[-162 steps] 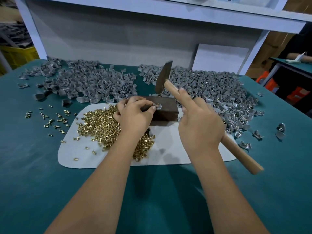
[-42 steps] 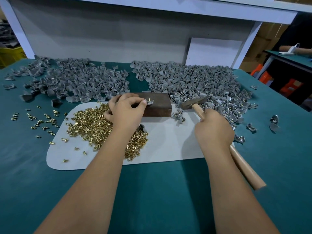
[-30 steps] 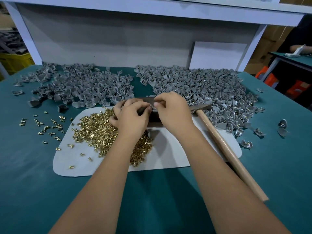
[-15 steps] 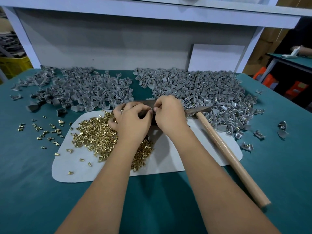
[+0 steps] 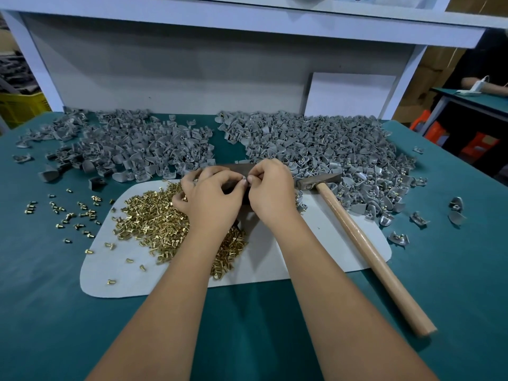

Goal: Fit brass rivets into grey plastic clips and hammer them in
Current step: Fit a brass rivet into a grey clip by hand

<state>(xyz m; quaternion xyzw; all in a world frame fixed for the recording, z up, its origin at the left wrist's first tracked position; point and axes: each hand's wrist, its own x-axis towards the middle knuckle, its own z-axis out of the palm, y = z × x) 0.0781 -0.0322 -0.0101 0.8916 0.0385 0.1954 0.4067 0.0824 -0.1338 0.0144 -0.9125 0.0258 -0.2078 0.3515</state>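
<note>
1. Left hand [image 5: 211, 199] hovers over the dark block [image 5: 236, 169], fingers curled, thumb and forefinger pinched.
2. Right hand [image 5: 270, 189] meets it fingertip to fingertip above that block, likewise pinched.
3. Both forearms are bare.

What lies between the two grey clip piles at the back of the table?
In the head view, a bare strip of teal table separates the left clip pile from the right clip pile.

Both hands meet over the dark block at the centre

The left hand [image 5: 211, 199] and right hand [image 5: 270, 188] pinch fingertips together over the block [image 5: 236, 169]; what they hold is hidden. Brass rivets [image 5: 154, 218] lie heaped at 8 o'clock, the hammer [image 5: 357, 237] untouched at 3 o'clock, 2 grey clip piles [image 5: 316, 144] at 12.
</note>
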